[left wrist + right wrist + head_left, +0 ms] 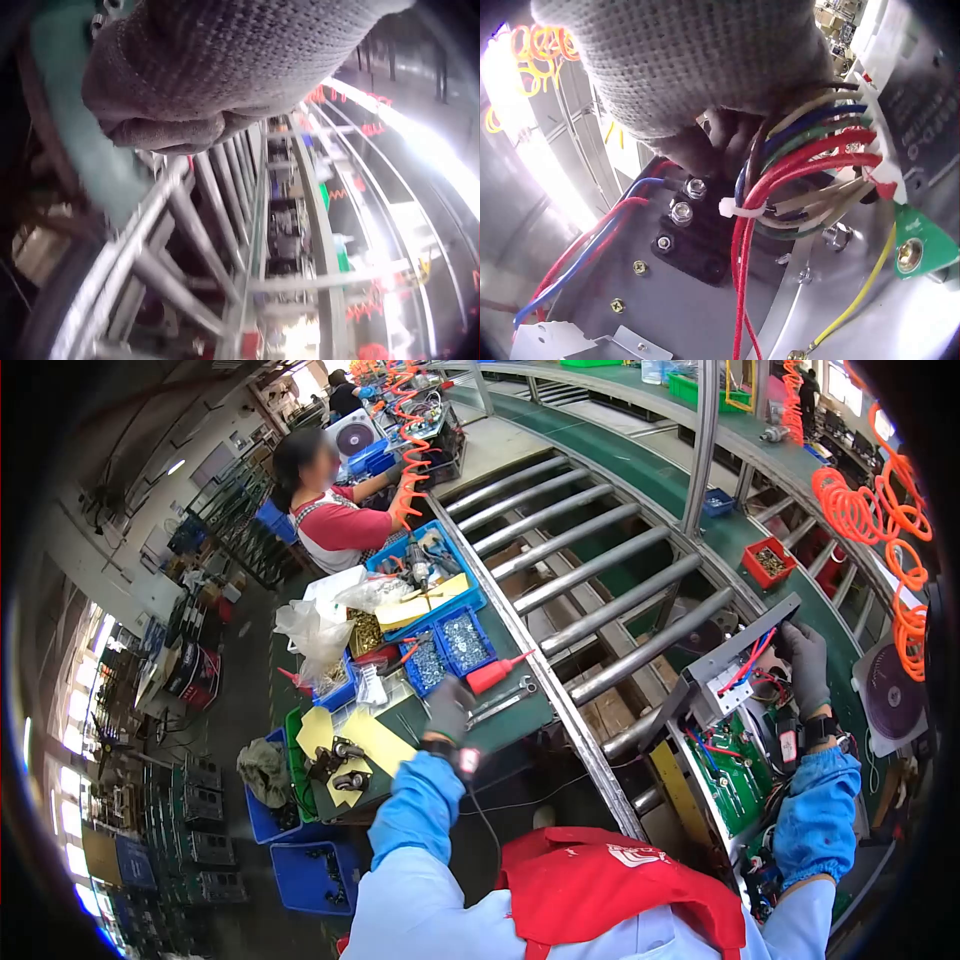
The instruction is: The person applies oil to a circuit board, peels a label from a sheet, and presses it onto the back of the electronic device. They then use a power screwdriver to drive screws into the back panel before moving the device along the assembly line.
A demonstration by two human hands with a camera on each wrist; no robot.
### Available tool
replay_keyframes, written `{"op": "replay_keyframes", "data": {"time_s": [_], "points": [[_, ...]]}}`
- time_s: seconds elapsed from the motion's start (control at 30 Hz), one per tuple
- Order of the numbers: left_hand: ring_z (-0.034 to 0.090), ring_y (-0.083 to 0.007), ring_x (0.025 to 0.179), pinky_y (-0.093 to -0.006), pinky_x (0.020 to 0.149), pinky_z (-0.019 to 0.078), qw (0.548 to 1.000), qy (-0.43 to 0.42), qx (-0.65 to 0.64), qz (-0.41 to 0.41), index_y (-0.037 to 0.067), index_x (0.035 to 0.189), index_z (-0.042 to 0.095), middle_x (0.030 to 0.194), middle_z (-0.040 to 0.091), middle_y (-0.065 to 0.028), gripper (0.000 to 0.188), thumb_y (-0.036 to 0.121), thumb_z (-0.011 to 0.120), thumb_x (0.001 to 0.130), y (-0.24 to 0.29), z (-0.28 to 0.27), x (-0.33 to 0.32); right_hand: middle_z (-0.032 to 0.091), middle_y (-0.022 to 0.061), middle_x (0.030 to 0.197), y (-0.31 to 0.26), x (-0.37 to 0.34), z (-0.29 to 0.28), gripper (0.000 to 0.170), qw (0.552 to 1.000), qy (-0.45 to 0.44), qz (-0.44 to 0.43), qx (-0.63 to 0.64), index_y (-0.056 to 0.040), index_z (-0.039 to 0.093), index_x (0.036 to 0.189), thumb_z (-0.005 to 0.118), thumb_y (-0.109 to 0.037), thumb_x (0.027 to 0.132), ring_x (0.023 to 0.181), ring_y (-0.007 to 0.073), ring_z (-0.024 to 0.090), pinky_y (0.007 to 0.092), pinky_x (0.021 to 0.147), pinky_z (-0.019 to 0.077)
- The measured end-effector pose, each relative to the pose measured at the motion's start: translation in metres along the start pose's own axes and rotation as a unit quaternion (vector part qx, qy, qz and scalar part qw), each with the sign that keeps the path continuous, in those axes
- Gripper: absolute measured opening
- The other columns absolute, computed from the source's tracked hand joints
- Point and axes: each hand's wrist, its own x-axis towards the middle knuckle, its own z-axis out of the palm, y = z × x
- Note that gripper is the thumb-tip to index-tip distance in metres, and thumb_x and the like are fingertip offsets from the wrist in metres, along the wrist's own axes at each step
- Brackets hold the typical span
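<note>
My left hand [448, 708], in a grey knit glove, hovers over the bench's near end, beside the blue screw bins [426, 662] and wrenches [502, 700]. Its fingers [172, 133] are curled in the left wrist view; I cannot tell whether they hold anything. With my gloved right hand [808, 665] I grip the edge of a grey metal panel [735, 650] tilted up on an electrical chassis. Close under the right fingers in the right wrist view lies a black terminal block [694, 247] with bolts. Red and blue wires [607, 236] and a tied wire bundle [810, 161] run beside it.
A green circuit board [732, 785] lies in the chassis. Metal rollers [630, 605] stretch between bench and conveyor. A red squeeze bottle [497, 674] lies by the bins. Orange coiled hoses [905, 565] hang at right. Another person [335, 525] works beyond the bench.
</note>
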Motion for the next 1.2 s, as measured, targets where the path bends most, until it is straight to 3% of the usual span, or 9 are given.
{"op": "replay_keyframes", "data": {"time_s": [0.1, 0.17, 0.3, 0.37, 0.47, 0.57, 0.63, 0.9, 1.2], "points": [[0.052, -0.0304, 0.12, -0.0494, 0.103, 0.0357, 0.929, -0.016, -0.295, -0.225, 0.001, 0.123, 0.047, 0.127, 0.054, -0.0196, 0.061, 0.055, 0.049, 0.093, 0.036, -0.08, 0.049, 0.065, 0.0045, 0.081, 0.001, 0.001, -0.002, 0.026, 1.0, -0.021, 0.014, -0.003, 0.0007, 0.067, 0.093, 0.061, -0.025, 0.094, 0.069, 0.0118, 0.057, 0.0268, 0.064, 0.0456], [0.035, -0.0374, 0.14, -0.0575, 0.116, 0.0183, 0.759, 0.116, -0.514, -0.384, -0.005, 0.146, 0.026, 0.152, 0.031, -0.0268, 0.1, 0.074, 0.046, 0.086, 0.081, -0.102, 0.06, 0.065, 0.0039, 0.082, 0.002, 0.0, 0.002, 0.025, 1.0, 0.015, 0.008, 0.002, -0.0001, 0.066, 0.092, 0.061, -0.024, 0.095, 0.071, 0.0111, 0.057, 0.0264, 0.066, 0.046], [0.035, -0.0418, 0.138, -0.0549, 0.115, 0.0247, 0.782, 0.131, -0.47, -0.388, 0.0, 0.152, 0.019, 0.152, 0.027, -0.0276, 0.101, 0.073, 0.045, 0.087, 0.075, -0.1, 0.039, 0.065, 0.0044, 0.086, -0.015, -0.009, 0.008, 0.022, 1.0, 0.011, -0.004, -0.028, 0.0004, 0.066, 0.097, 0.064, -0.021, 0.091, 0.075, 0.0132, 0.059, 0.0278, 0.069, 0.0473], [0.037, -0.0385, 0.138, -0.0512, 0.113, 0.0325, 0.819, 0.038, -0.469, -0.327, 0.004, 0.15, 0.025, 0.149, 0.034, -0.0249, 0.082, 0.057, 0.05, 0.093, 0.05, -0.084, 0.018, 0.066, 0.0068, 0.086, -0.009, -0.002, 0.006, 0.021, 1.0, 0.021, 0.013, -0.019, -0.0005, 0.065, 0.097, 0.066, -0.019, 0.086, 0.075, 0.0189, 0.062, 0.0311, 0.069, 0.0485], [0.042, -0.0369, 0.134, -0.047, 0.112, 0.0364, 0.818, -0.044, -0.479, -0.315, -0.003, 0.143, 0.035, 0.144, 0.041, -0.0232, 0.07, 0.047, 0.054, 0.096, 0.055, -0.039, 0.016, 0.067, 0.0173, 0.102, -0.02, -0.013, -0.003, 0.027, 0.799, -0.07, -0.286, -0.525, -0.0069, 0.067, 0.103, 0.064, -0.013, 0.077, 0.096, 0.039, 0.065, 0.0451, 0.083, 0.0527], [0.058, -0.0306, 0.115, -0.0434, 0.098, 0.0459, 0.842, -0.131, -0.469, -0.231, 0.002, 0.116, 0.054, 0.116, 0.059, -0.0142, 0.044, 0.04, 0.057, 0.096, 0.144, 0.008, 0.019, 0.066, 0.0169, 0.104, -0.034, -0.036, 0.002, 0.03, 0.803, -0.006, -0.258, -0.538, -0.0107, 0.065, 0.111, 0.054, -0.015, 0.083, 0.099, 0.0354, 0.065, 0.0442, 0.083, 0.0533], [0.061, -0.0307, 0.11, -0.0408, 0.093, 0.0492, 0.855, -0.166, -0.465, -0.158, -0.001, 0.123, 0.053, 0.119, 0.058, -0.0156, 0.047, 0.038, 0.056, 0.097, 0.218, 0.035, 0.023, 0.071, 0.0196, 0.095, -0.028, -0.022, 0.013, 0.033, 0.968, 0.063, -0.004, -0.241, -0.0057, 0.071, 0.102, 0.061, -0.023, 0.075, 0.094, 0.0355, 0.068, 0.0403, 0.085, 0.0533], [0.059, -0.0204, 0.108, -0.033, 0.094, 0.0487, 0.884, -0.293, -0.34, 0.134, -0.004, 0.126, 0.055, 0.118, 0.059, -0.0134, 0.036, 0.015, 0.054, 0.095, 0.435, 0.074, -0.006, 0.069, 0.0204, 0.1, -0.114, -0.026, -0.017, 0.033, 0.859, -0.048, -0.018, -0.509, -0.0057, 0.072, 0.1, 0.059, -0.023, 0.076, 0.098, 0.0386, 0.065, 0.0446, 0.087, 0.0505], [0.066, -0.037, 0.087, -0.0397, 0.076, 0.0541, 0.902, -0.182, -0.201, 0.335, -0.001, 0.112, 0.062, 0.102, 0.066, -0.0206, 0.031, 0.014, 0.063, 0.085, 0.444, 0.127, -0.017, 0.068, 0.0185, 0.095, -0.076, 0.125, -0.135, 0.02, 0.565, 0.211, -0.069, -0.795, -0.0044, 0.068, 0.096, 0.059, -0.01, 0.078, 0.09, 0.0324, 0.068, 0.0455, 0.079, 0.0518]]}}
